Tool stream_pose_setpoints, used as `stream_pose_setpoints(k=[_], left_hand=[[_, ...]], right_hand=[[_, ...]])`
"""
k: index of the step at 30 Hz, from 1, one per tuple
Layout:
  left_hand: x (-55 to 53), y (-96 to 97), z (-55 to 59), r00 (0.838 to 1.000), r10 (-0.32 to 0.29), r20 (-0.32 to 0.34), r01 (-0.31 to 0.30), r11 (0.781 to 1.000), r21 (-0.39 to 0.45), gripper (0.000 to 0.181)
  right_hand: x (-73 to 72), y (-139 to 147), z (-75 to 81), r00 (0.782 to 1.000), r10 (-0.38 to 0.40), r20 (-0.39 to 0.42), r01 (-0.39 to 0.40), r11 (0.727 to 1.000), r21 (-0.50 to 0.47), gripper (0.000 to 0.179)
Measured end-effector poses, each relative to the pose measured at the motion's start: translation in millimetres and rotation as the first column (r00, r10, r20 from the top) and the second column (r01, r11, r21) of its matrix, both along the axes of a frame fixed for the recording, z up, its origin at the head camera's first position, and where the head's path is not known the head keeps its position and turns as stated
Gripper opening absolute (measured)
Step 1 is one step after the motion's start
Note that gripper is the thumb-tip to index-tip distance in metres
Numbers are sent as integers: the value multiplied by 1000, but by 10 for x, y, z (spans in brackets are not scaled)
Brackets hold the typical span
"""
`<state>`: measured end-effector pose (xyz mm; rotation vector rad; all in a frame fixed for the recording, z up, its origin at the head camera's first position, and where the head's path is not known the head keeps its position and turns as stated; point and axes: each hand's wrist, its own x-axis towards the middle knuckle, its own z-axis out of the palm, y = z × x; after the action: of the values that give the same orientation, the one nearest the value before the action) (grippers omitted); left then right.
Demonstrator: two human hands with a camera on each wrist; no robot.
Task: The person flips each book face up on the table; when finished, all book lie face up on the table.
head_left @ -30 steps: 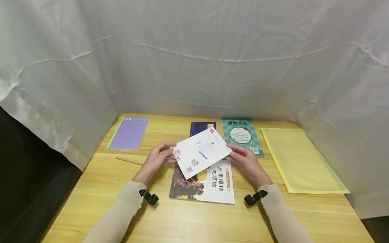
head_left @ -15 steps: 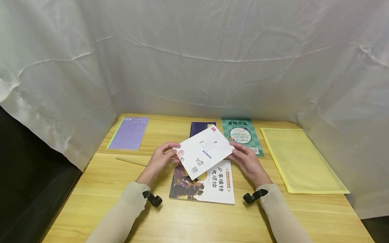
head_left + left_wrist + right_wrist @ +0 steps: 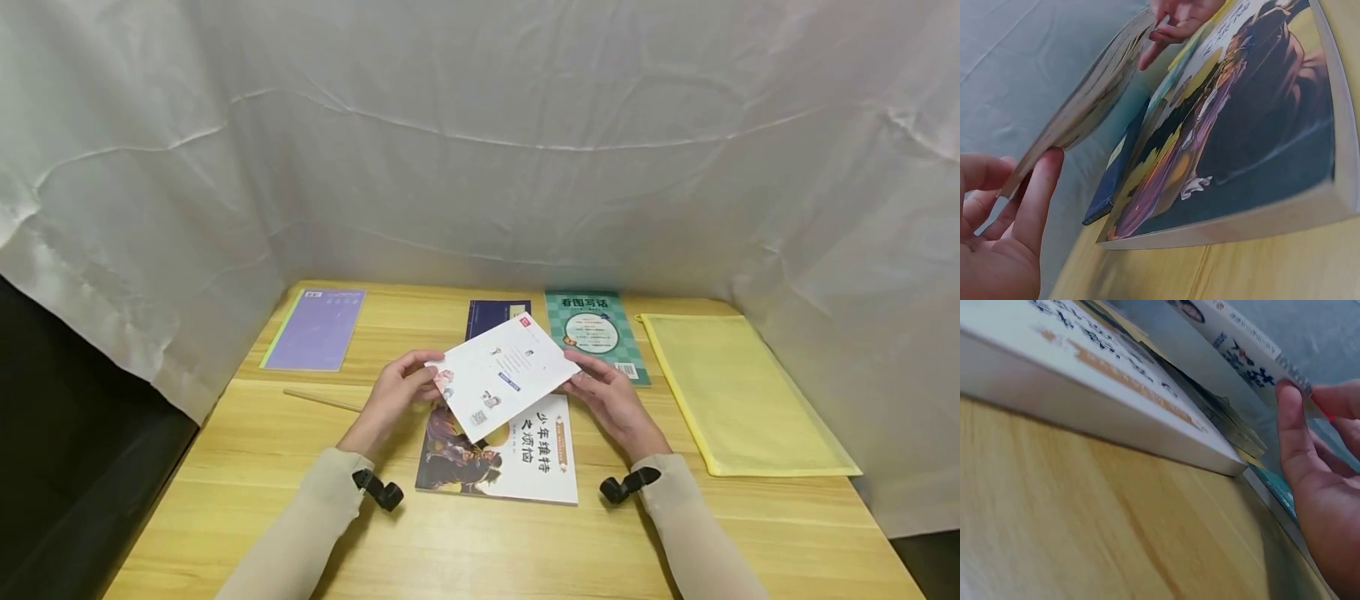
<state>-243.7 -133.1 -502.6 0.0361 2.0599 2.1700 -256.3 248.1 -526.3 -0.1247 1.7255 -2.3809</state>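
My left hand (image 3: 392,398) and right hand (image 3: 613,407) hold a white paperback book (image 3: 517,367) between them. Its visible cover carries small cartoon figures and a QR code; it is turned at an angle. In the left wrist view, the fingers and thumb of the left hand pinch one corner. The right hand's thumb (image 3: 1290,406) lies against the spine end in the right wrist view. Below is a thicker book (image 3: 551,475) flat on the table, with a painted figure and Chinese characters on its cover. The held book is raised over it and hides its upper left part.
A purple notebook (image 3: 315,329) lies at the back left, with a thin wooden stick (image 3: 318,399) in front. Behind the held book are a dark blue book (image 3: 483,315) and a teal book (image 3: 592,333). A yellow mesh pouch (image 3: 750,400) lies right. Grey cloth (image 3: 480,183) hangs behind.
Over the last second the held book has shifted slightly right and turned a little, the left hand moving with it. The other books and the pouch stay where they were.
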Motion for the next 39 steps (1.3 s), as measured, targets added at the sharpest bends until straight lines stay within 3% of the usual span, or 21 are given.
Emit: stream_pose_setpoints(k=[4, 9, 18, 23, 29, 34, 39], left_hand=[[-9, -20, 6, 999, -11, 41, 6, 992, 124, 36], [1, -17, 35, 997, -25, 75, 4, 965, 261, 37], [-6, 9, 76, 993, -63, 98, 20, 920, 392, 31], [-9, -4, 76, 991, -78, 105, 23, 892, 452, 26], [18, 17, 111, 997, -83, 2, 70, 855, 514, 21], [32, 36, 136, 990, -97, -107, 141, 802, 581, 26], [33, 50, 133, 980, -115, -160, 188, 798, 573, 35]], right_hand=[[6, 2, 10, 999, 28, -29, -30, 998, -56, 52], [5, -10, 32, 992, 46, -115, -60, 991, -120, 40], [-8, -26, 49, 982, 46, -182, -70, 990, -124, 34], [-8, -56, 71, 976, 11, -216, -32, 995, -96, 30], [-40, -108, 128, 969, -70, -238, 25, 982, -189, 28], [-63, -129, 171, 959, -121, -256, 64, 973, -221, 31], [-79, -139, 217, 954, -162, -254, 95, 962, -257, 33]])
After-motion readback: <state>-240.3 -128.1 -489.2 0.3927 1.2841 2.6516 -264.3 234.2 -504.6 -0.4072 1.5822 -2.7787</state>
